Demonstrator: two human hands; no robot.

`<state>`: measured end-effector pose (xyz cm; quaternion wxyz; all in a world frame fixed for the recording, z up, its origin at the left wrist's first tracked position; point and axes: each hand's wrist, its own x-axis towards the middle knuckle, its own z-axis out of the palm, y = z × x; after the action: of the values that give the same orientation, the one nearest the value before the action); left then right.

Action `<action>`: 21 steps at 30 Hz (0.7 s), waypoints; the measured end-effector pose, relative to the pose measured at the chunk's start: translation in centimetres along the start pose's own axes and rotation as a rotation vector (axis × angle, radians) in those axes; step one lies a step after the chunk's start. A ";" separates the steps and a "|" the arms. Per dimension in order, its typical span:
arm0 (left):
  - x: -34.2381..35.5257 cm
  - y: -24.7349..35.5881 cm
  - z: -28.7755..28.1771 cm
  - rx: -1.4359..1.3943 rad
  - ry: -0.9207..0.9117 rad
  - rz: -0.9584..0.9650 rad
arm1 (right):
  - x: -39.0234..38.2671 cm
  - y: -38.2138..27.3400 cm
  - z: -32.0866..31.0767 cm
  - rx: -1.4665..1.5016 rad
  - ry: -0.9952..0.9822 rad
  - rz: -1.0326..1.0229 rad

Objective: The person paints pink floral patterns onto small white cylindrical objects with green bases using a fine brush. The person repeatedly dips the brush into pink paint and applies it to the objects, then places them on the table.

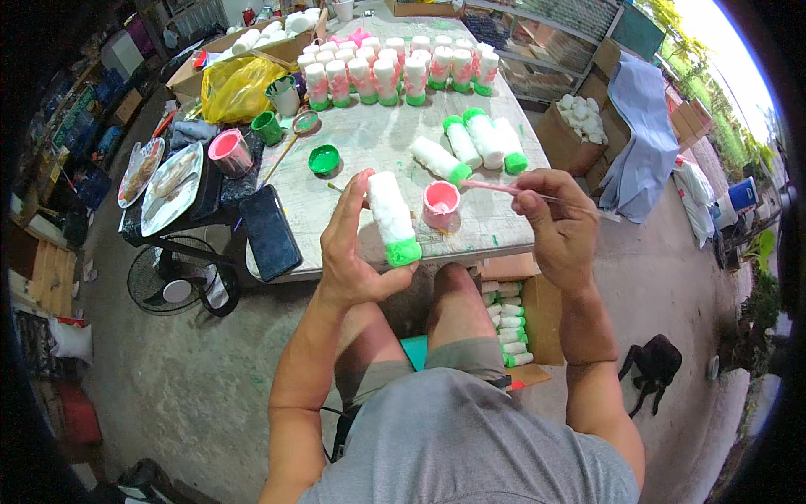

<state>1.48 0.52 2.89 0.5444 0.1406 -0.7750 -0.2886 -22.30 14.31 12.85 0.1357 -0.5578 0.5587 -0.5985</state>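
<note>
My left hand (342, 239) grips a white cylindrical figure (389, 206) with a green-painted base, held tilted above the table's near edge. In my right hand (558, 214), closed in a pinch, is a thin paintbrush (491, 186) with pink on it. Its tip points left, just above and to the right of a small cup of pink paint (441, 202). Right behind the cup, several more white figures (483, 139) with green ends lie on their sides. A shallow green paint container (323, 160) stands to the left, beyond my left hand.
Rows of white, pink and green figures (386, 76) stand at the table's (369, 126) back. Left are a phone (270, 231), a pink paint can (230, 153) and a yellow plastic bag (243, 88). A box of figures (546, 319) sits below; a black animal (653, 368) is on the floor.
</note>
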 end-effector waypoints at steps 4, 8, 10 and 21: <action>-0.9 -2.1 1.0 -0.100 0.049 -0.053 | 2.1 0.9 1.4 -0.219 -0.206 -0.107; -1.2 -2.2 1.4 -0.129 0.080 -0.056 | 3.8 2.0 3.1 -0.478 -0.394 -0.104; -1.3 -2.2 1.3 -0.138 0.073 -0.065 | 4.4 2.3 3.3 -0.543 -0.461 -0.124; -1.8 -2.4 1.1 -0.145 -0.023 -0.051 | 3.0 2.4 -0.4 -0.366 -0.334 -0.077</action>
<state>0.89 -0.05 -0.18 0.5366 0.1170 -0.7545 -0.3595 -24.76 11.30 12.53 0.0998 -0.6852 0.6059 -0.3916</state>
